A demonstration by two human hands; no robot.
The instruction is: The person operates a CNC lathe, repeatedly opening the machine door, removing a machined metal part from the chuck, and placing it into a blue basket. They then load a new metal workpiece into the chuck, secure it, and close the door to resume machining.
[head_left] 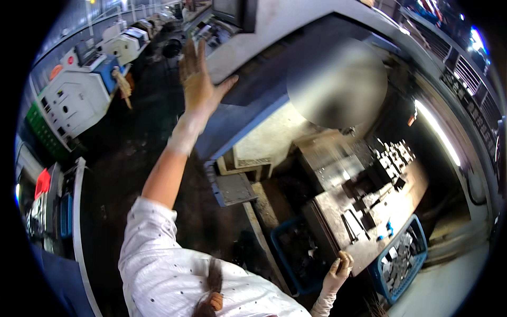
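My left hand, in a thin pale glove, is stretched far forward with its fingers spread. It overlaps the edge of a machine's dark blue panel; whether it touches the panel I cannot tell. At the lower right, my right hand, also gloved, has its fingers curled at the near corner of a metal worktable. What those fingers hold, if anything, is hidden. On the worktable sit metal fixture blocks and several small shiny parts.
Beside the worktable stand a blue basket of dark metal pieces and another blue basket. A lit tube lamp hangs at the right. White machines line the far left, with a red bin nearer. One round area is blurred.
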